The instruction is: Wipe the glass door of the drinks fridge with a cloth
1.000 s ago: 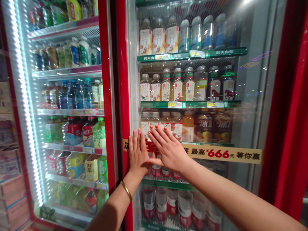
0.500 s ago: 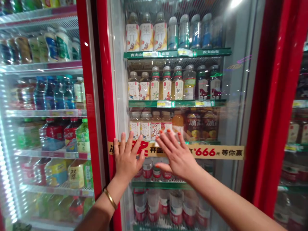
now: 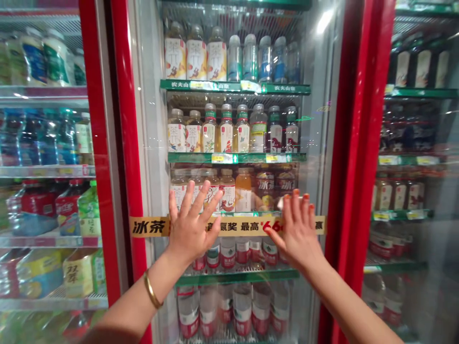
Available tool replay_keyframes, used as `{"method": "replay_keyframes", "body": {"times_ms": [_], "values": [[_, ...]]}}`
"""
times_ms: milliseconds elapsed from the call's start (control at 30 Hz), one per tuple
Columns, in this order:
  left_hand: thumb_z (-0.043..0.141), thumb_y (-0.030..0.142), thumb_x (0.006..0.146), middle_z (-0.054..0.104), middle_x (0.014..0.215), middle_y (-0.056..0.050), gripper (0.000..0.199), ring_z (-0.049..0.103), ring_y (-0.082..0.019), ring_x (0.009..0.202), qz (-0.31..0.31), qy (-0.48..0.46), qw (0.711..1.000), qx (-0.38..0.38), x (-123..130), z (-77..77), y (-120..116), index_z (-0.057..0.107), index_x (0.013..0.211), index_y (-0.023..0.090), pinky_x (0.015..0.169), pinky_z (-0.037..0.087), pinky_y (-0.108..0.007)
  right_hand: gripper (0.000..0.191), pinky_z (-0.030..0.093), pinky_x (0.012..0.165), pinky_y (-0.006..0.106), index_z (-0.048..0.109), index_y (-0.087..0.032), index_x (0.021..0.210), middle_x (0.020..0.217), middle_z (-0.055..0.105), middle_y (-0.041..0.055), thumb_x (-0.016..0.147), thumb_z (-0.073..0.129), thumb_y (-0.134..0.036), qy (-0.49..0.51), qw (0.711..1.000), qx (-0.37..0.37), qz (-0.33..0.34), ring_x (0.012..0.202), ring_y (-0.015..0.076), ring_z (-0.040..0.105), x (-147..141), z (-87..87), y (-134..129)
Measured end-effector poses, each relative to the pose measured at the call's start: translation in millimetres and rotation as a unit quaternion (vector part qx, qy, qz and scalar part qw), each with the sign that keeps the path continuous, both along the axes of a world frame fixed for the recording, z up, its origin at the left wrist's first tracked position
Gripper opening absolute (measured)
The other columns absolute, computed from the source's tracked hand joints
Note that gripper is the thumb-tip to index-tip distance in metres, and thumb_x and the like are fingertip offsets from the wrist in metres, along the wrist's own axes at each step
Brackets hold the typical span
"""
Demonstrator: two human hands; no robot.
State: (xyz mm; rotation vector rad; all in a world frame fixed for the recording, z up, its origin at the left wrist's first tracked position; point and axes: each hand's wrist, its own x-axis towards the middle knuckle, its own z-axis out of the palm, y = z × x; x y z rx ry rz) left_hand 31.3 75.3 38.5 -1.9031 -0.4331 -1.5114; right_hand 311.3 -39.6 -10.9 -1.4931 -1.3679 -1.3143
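My left hand [image 3: 193, 222] lies over the glass door [image 3: 308, 157] with its fingers stretched and spread. It covers part of the tan printed strip [image 3: 247, 227] that runs across the door. A gold bangle [image 3: 152, 290] circles the left wrist. My right hand [image 3: 299, 229] is on the strip's right side, fingers extended upward and thumb out to the left. By its index finger shows a bit of white material [image 3: 280, 204], perhaps tissue or cloth, mostly hidden behind the fingers. Both palms face the glass; exact contact is hard to see.
Behind the glass, tea bottles [image 3: 175, 52] and red-labelled water bottles [image 3: 242, 310] stand on green-edged shelves [image 3: 236, 157]. Red door frames [image 3: 125, 119] flank this cooler. Another drinks cooler [image 3: 43, 172] is on the left, and more bottles [image 3: 423, 67] show at the right.
My right hand has moved right along the strip, away from the left hand, and the white bit moved with it. My left hand shifted slightly right on the door. The view has turned right.
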Motion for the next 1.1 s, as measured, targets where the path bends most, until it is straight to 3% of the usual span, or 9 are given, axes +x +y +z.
{"method": "replay_keyframes", "body": {"times_ms": [133,333,533,600,667,767,867,967,1100], "values": [[0.067,0.044,0.101,0.032,0.182,0.002,0.087,0.023,-0.039,0.171,0.007,0.008,1.0,-0.009,19.5,6.4,12.6,0.02,0.174,0.049,0.138,-0.002,-0.077,0.104,0.024,0.131,0.084,-0.017,-0.015,0.176,0.184,-0.018,0.0171,0.108,0.042,-0.067,0.064,0.996,0.056,-0.008,0.172,0.049,-0.004,16.1,26.0,-3.3],[0.067,0.046,0.101,0.039,0.179,-0.001,0.083,0.027,-0.039,0.17,0.028,-0.001,1.0,0.004,25.7,1.7,16.7,0.028,0.174,0.046,0.139,-0.003,-0.075,0.114,0.031,0.138,0.062,0.0,-0.01,0.178,0.187,-0.001,0.016,0.102,0.042,-0.083,-0.131,0.99,-0.048,0.017,0.174,0.0389,0.007,16.0,-2.4,-8.1],[0.068,0.045,0.1,0.057,0.168,0.0,0.076,0.047,-0.035,0.158,0.029,-0.011,0.999,0.029,17.3,17.0,7.9,0.038,0.17,0.047,0.136,0.023,-0.062,0.102,0.024,0.133,0.08,-0.027,-0.021,0.173,0.184,-0.018,0.0155,0.11,0.038,-0.067,0.044,0.998,0.045,0.003,0.172,0.0455,-0.001,35.3,93.7,-2.5],[0.066,0.043,0.101,0.068,0.154,-0.003,0.072,0.059,-0.031,0.143,0.022,-0.009,0.999,0.047,12.8,34.3,6.3,0.042,0.169,0.043,0.13,0.034,-0.054,0.111,0.022,0.135,0.078,-0.031,-0.021,0.171,0.184,-0.018,0.0149,0.106,0.04,-0.076,-0.019,0.999,0.006,0.031,0.173,0.045,-0.001,14.9,103.8,5.0],[0.065,0.042,0.102,0.072,0.147,-0.005,0.07,0.064,-0.028,0.134,0.02,-0.009,0.998,0.064,9.2,56.0,7.3,0.044,0.169,0.039,0.127,0.037,-0.051,0.122,0.024,0.138,0.071,-0.029,-0.02,0.172,0.185,-0.013,0.0143,0.099,0.039,-0.089,-0.121,0.989,-0.064,0.064,0.173,0.0426,0.003,-3.1,95.0,7.6],[0.062,0.043,0.103,0.058,0.165,-0.006,0.072,0.053,-0.03,0.152,0.02,-0.006,0.997,0.077,7.8,88.0,13.8,0.038,0.171,0.04,0.134,0.028,-0.055,0.121,0.028,0.139,0.064,-0.024,-0.019,0.174,0.186,-0.011,0.0136,0.097,0.037,-0.091,-0.174,0.978,-0.098,0.065,0.174,0.0395,0.008,3.1,86.7,2.6],[0.062,0.049,0.103,0.032,0.183,-0.001,0.078,0.024,-0.035,0.172,0.019,0.016,0.997,0.066,10.7,110.3,22.8,0.028,0.173,0.047,0.14,0.007,-0.067,0.104,0.024,0.138,0.071,-0.023,-0.02,0.174,0.184,-0.018,0.0146,0.107,0.033,-0.076,-0.048,0.999,-0.016,0.007,0.173,0.0425,0.001,35.0,118.8,-3.3],[0.06,0.055,0.104,0.026,0.185,0.0,0.079,0.015,-0.037,0.174,0.022,0.041,0.998,0.045,14.4,119.4,28.8,0.024,0.174,0.049,0.137,-0.006,-0.075,0.103,0.018,0.137,0.076,-0.026,-0.017,0.173,0.183,-0.024,0.0168,0.109,0.03,-0.074,0.029,0.999,0.035,-0.02,0.172,0.0457,-0.008,42.2,153.0,-0.3],[0.06,0.056,0.104,0.029,0.183,-0.001,0.079,0.02,-0.036,0.173,0.025,0.051,0.998,0.034,14.9,118.9,29.6,0.025,0.174,0.048,0.137,-0.006,-0.076,0.119,0.019,0.14,0.068,-0.029,-0.018,0.172,0.184,-0.02,0.0123,0.1,0.035,-0.089,-0.135,0.989,-0.058,0.033,0.174,0.04,-0.002,14.2,128.2,5.7]]}}
